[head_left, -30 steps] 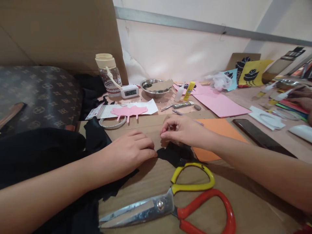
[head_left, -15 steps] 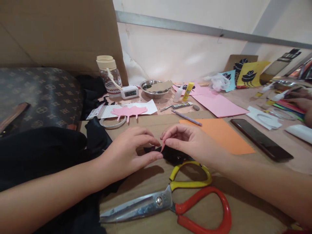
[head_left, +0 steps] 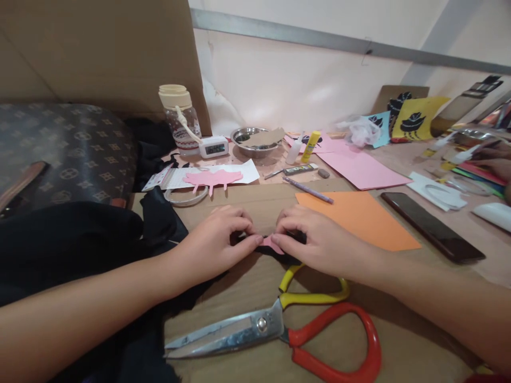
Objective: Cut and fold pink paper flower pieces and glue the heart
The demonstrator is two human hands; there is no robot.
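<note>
Between both hands lies a small pink paper piece (head_left: 272,244) against black fabric (head_left: 275,254). My left hand (head_left: 227,239) pinches the left end of the pink piece and the fabric between thumb and fingertips. From the other side, my right hand (head_left: 307,234) closes its thumb and fingers on the pink piece, the fingertips of both hands almost meeting. The fingers hide most of the black fabric. Just below the hands rest large scissors (head_left: 261,324) with one yellow and one red handle, blades pointing left.
An orange sheet (head_left: 359,218) and a phone (head_left: 433,227) lie to the right. Behind are a pen (head_left: 308,190), a pink cutout (head_left: 213,178), a tape roll (head_left: 186,198), a metal bowl (head_left: 255,151) and a glue stick (head_left: 311,146). Another person's hand (head_left: 495,159) is at far right.
My right hand has lowered the pink piece from an upright tilt onto the black fabric. Both hands now press close together over it; the scissors stay put.
</note>
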